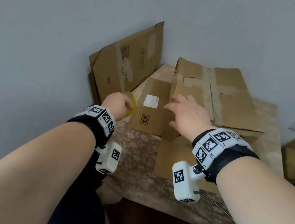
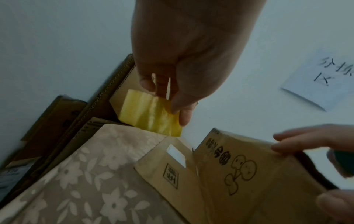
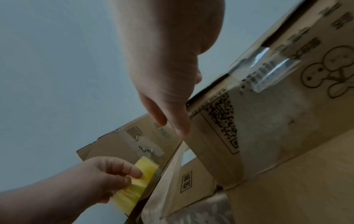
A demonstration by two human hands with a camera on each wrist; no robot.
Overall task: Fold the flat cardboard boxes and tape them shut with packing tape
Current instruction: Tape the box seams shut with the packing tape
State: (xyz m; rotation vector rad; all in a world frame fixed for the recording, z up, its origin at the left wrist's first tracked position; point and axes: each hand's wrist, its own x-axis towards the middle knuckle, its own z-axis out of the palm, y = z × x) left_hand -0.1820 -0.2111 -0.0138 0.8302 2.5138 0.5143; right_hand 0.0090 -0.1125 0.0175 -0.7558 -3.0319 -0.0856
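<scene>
A beige floral tablecloth point(image 1: 135, 155) covers the tabletop by a pale grey wall point(image 1: 60, 17). A white handwritten note point(image 2: 321, 81), blurred, seems stuck to it.

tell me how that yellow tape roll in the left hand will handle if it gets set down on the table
The yellow tape roll looks thin and translucent, so probably light. Being a ring, it may roll if stood on edge. The left hand pinches it easily, so likely not slippery.

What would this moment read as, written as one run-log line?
left hand: grips yellow tape roll | right hand: open, fingers on upright box edge | flat cardboard: leaning on wall | taping: not begun
</scene>
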